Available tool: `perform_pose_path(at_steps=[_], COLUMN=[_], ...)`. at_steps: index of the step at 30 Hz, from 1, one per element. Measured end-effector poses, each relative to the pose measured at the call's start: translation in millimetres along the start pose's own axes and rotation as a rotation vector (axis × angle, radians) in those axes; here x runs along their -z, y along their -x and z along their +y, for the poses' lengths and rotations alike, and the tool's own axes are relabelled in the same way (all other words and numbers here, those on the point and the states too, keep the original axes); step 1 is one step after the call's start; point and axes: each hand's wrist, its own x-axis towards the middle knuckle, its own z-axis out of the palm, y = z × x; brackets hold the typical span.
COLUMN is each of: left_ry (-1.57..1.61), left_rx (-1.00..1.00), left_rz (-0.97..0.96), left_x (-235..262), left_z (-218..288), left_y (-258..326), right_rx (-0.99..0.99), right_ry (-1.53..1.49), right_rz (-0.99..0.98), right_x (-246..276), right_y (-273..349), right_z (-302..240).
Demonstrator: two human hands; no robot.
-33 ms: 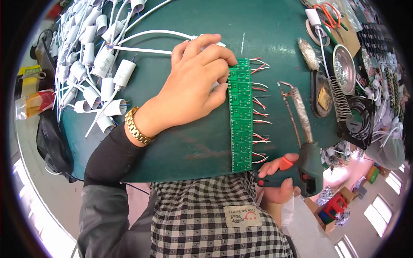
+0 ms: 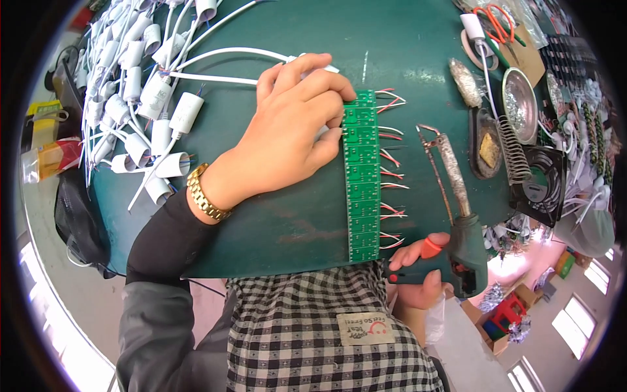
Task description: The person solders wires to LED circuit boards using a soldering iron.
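Observation:
My left hand is closed, fingers curled beside the upper left edge of a strip of green circuit boards. A white part shows past its fingers, and white cables run under it. What the fingers grip is mostly hidden. Short red and white wires stick out along the strip's right side. At the table's front edge, my right hand is wrapped round the dark green handle of a soldering gun. Its metal tip points away from me, right of the wires, apart from the boards.
White lamp holders with cables lie heaped at the far left. On the right are an oval sponge holder, a round metal dish, a coiled spring, a small black fan and orange-handled scissors.

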Motion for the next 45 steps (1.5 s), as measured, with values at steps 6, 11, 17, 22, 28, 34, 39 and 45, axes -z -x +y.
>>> perform_pose_path(at_steps=[6,11,17,22,28,34,39,45], left_ry=[-0.006,-0.043,-0.009,-0.355,-0.594,-0.315,-0.512,-0.718], left_rx=[0.011,0.024,0.248,0.317,-0.217,-0.336,0.153,0.269], left_rz=[0.026,0.069,0.012,-0.249,-0.243,-0.117,0.269,0.347], left_x=[-0.2,5.3,36.4,64.6,88.1,51.4,77.4,100.1], left_z=[1.8,9.6,28.1,39.5,56.7,-26.4,-79.7,-167.4], left_y=[-0.5,2.3,41.7,48.9,-21.1,-64.5,-50.2,-68.2], right_rx=[0.044,0.050,0.056,0.064,0.064,0.110,0.147,0.111], right_ry=[-0.031,-0.050,-0.130,-0.170,-0.208,-0.203,-0.176,-0.121], right_rz=[-0.035,-0.013,-0.018,-0.069,-0.066,-0.048,-0.055,-0.077], right_x=[-2.4,-4.5,5.3,8.5,11.5,4.2,6.7,4.2], right_y=[-3.1,-4.0,-3.8,-4.2,-2.6,-2.7,-0.5,0.4], right_z=[2.1,1.2,7.5,7.4,10.2,13.7,16.4,17.3])
